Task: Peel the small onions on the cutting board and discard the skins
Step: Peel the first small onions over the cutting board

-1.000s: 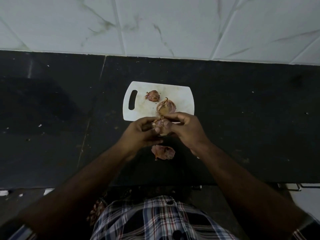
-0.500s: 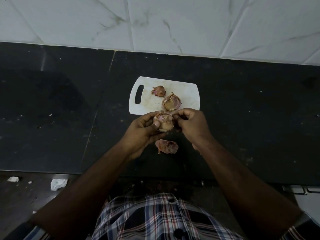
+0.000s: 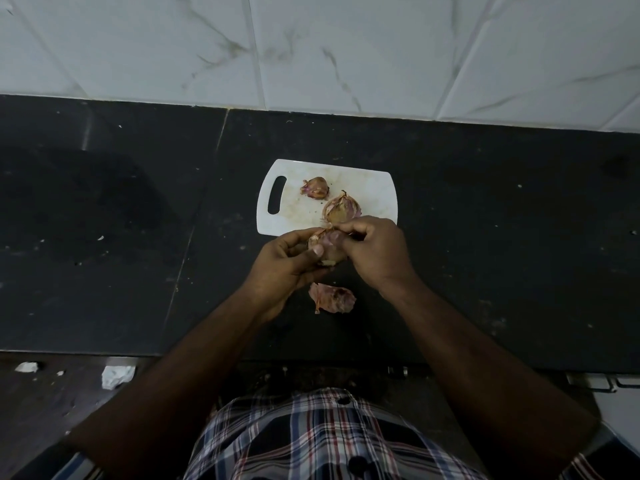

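At frame centre, the left hand (image 3: pixel 284 265) is cupping an onion (image 3: pixel 329 249) while the right hand (image 3: pixel 374 251) is pinching its skin at the top. Two onions (image 3: pixel 315 187) (image 3: pixel 343 209) are lying on the board (image 3: pixel 374 188) above; peeled skins (image 3: pixel 332 298) are lying on the counter (image 3: pixel 138 237) below.

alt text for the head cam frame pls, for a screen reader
Both hands, left hand and right hand, hold a small onion above a black counter, peeling it. Two more onions sit on a white cutting board behind; a pile of skins lies on the counter nearer the person.
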A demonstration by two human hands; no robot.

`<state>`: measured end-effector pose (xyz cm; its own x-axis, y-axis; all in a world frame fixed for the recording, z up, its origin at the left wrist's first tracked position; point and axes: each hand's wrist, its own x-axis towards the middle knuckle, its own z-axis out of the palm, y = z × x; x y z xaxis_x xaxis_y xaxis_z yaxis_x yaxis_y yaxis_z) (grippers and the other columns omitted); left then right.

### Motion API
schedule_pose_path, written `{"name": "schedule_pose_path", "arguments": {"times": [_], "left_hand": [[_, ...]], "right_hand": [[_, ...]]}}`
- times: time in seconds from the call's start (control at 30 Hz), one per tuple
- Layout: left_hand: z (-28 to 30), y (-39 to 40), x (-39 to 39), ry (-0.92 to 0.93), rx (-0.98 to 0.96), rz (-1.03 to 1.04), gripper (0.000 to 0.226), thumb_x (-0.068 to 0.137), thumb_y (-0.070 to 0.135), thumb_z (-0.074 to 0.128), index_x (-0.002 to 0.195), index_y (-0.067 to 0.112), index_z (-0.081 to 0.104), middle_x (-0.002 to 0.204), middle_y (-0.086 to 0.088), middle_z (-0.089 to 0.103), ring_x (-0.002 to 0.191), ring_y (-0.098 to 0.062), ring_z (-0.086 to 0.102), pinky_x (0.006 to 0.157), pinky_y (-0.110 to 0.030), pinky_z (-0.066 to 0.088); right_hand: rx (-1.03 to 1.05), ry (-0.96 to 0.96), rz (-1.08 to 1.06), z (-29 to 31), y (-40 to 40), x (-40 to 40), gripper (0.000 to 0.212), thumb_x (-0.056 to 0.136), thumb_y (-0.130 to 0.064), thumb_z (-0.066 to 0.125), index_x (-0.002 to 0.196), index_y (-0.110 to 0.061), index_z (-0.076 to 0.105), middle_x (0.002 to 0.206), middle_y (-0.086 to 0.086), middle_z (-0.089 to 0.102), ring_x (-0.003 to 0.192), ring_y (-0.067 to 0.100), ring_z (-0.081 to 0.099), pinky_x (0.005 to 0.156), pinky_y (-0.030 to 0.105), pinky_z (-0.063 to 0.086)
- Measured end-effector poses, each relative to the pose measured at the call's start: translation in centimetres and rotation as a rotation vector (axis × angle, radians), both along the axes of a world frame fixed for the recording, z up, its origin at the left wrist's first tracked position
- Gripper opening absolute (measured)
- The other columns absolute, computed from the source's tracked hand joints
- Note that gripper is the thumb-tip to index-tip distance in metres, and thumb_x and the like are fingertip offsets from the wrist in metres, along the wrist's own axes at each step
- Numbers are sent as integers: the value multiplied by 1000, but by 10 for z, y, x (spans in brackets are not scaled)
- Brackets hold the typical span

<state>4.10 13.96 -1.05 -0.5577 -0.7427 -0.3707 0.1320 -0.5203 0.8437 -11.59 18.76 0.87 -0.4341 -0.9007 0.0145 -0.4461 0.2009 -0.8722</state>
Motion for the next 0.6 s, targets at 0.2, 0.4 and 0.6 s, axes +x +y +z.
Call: {"name": "schedule_pose_path", "arguments": {"times": [0.2,0.4,0.6], "left_hand": [[-3,-3,3,27,57,26,31,95,4,59,125,8,64,111,-12,74,101,-25,73,83,-34,62],[0,-10,5,31,115,45,29,100,7,54,127,3,62,117,-16,73,101,-26,73,78,-29,61],[3,-9,1,61,174,65,23,102,9,52,120,2,65,107,-12,76,93,-21,75,77,-27,61]], "right_hand": [[36,-31,-41,-9,-5,-7,9,90,-14,71,94,-15,78,90,-3,75,87,12,70,82,43,59],[9,-374,160,-11,4,-17,34,88,-1,70,116,-20,72,118,-1,72,114,12,66,100,38,54],[-112,-294,34,-14,1,-7,29,77,-1,80,85,-28,73,91,2,75,87,16,72,83,39,60]]}}
